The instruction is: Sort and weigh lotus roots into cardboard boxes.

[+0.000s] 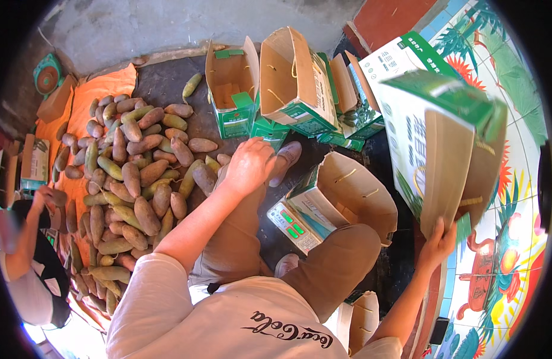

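Note:
My right hand [440, 244] grips the edge of a tall white-and-green cardboard box [428, 161], held tilted at the right with its brown inside showing. The box is partly smeared by motion. My left hand [250, 164] is over my left knee, fingers loosely bent and apart, with nothing visible in them. Between my knees, an open cardboard box [347, 194] stands on an electronic scale [292, 227] with a lit green display. Left of my left arm lies a big heap of long reddish-brown and green root vegetables [132, 179].
Open cardboard boxes [294, 81] stand in a row against the far wall. An orange sheet [99, 84] lies under part of the heap. At the left edge another person's arm [27, 230] reaches toward the heap. Painted tiles [509, 239] line the right wall. Another box [364, 320] stands beside my right leg.

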A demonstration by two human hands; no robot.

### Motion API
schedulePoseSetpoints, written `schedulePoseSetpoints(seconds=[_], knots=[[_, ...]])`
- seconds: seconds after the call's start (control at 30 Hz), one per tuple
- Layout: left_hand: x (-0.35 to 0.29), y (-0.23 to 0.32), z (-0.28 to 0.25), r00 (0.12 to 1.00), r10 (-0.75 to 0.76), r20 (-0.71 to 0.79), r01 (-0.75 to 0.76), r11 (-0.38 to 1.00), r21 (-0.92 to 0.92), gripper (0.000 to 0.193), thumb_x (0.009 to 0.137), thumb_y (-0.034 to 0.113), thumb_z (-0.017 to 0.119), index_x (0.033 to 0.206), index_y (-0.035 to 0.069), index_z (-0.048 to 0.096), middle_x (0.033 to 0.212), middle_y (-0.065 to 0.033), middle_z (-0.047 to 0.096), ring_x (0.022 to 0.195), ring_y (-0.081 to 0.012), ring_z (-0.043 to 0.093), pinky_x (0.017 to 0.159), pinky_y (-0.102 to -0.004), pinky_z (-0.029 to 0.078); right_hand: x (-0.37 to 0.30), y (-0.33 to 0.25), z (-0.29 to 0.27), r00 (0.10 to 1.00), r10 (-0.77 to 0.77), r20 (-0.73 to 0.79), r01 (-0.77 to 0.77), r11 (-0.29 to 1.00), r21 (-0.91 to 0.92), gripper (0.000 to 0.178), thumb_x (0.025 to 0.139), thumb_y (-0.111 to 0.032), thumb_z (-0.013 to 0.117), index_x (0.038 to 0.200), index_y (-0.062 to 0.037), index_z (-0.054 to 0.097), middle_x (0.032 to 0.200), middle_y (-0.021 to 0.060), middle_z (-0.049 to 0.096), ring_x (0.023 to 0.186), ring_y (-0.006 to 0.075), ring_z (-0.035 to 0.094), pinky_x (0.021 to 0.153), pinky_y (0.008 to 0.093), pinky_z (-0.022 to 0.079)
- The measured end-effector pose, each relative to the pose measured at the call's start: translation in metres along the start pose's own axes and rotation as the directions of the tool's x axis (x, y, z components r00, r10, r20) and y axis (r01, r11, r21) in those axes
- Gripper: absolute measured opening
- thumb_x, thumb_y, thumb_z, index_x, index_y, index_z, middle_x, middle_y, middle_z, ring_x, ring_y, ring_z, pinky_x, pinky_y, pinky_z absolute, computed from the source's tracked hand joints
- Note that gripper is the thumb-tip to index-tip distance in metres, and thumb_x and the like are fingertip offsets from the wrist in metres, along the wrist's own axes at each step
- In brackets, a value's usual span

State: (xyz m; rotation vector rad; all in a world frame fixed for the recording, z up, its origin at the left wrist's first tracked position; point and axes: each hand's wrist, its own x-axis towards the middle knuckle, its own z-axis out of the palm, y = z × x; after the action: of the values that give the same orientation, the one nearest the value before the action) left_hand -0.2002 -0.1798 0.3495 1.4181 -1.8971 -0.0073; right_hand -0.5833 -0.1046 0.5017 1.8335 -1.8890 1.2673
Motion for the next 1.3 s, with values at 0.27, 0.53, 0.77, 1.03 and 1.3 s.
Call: schedulePoseSetpoints(seconds=[0.27,0.53,0.77,1.03,1.3], knots=[[-0.005,-0.009,-0.004,0.999,-0.027,-0.039,0.026,0.999,-0.031,0.014,0.073,0.014,0.063,0.082,0.003,0.061,0.094,-0.0119,0.061,0.1,-0.0307,0.054,0.086,-0.0396,0.043,0.111,-0.033,0.123,0.98,0.056,0.192,-0.124,0.924,0.362,0.026,0.086,-0.018,0.055,0.099,0.0052,0.057,0.087,0.0086,0.06,0.078,0.0142,0.053,0.073,0.0289,0.042],[-0.004,-0.013,0.002,0.995,-0.02,-0.097,0.015,0.999,-0.052,0.013,0.072,0.013,0.064,0.081,0.004,0.06,0.091,-0.0109,0.061,0.099,-0.03,0.055,0.085,-0.0389,0.043,0.211,-0.073,0.252,0.978,0.135,0.16,-0.168,0.961,0.218,0.031,0.082,-0.021,0.057,0.103,0.0017,0.06,0.093,0.0182,0.064,0.089,0.0296,0.061,0.079,0.0365,0.045],[0.002,-0.01,0.006,0.994,-0.009,-0.111,0.005,0.999,-0.043,0.015,0.071,0.012,0.064,0.083,0.003,0.061,0.094,-0.0105,0.06,0.1,-0.0296,0.054,0.086,-0.0389,0.043,0.21,-0.05,0.328,0.874,-0.135,0.467,0.068,0.985,0.157,0.04,0.078,-0.015,0.058,0.116,-0.0025,0.053,0.101,0.0203,0.062,0.098,0.0328,0.059,0.085,0.0371,0.044],[0.003,-0.012,0.004,0.996,-0.013,-0.084,0.009,0.999,-0.039,0.016,0.071,0.012,0.064,0.082,0.002,0.061,0.096,-0.0122,0.062,0.101,-0.0302,0.054,0.084,-0.0403,0.043,0.159,-0.084,0.305,0.861,-0.315,0.399,0.411,0.893,-0.182,0.051,0.078,-0.018,0.063,0.126,-0.0121,0.046,0.116,0.0117,0.055,0.109,0.0273,0.051,0.094,0.0393,0.036],[0.006,-0.009,0.0,0.999,-0.019,-0.048,0.018,0.999,-0.039,0.015,0.072,0.011,0.064,0.083,0.001,0.06,0.094,-0.0134,0.061,0.1,-0.0305,0.054,0.084,-0.0405,0.043,0.117,-0.063,0.276,0.764,-0.523,0.378,0.597,0.795,-0.106,0.045,0.078,-0.021,0.063,0.12,-0.01,0.051,0.116,0.0114,0.055,0.11,0.0268,0.049,0.095,0.0393,0.035]])
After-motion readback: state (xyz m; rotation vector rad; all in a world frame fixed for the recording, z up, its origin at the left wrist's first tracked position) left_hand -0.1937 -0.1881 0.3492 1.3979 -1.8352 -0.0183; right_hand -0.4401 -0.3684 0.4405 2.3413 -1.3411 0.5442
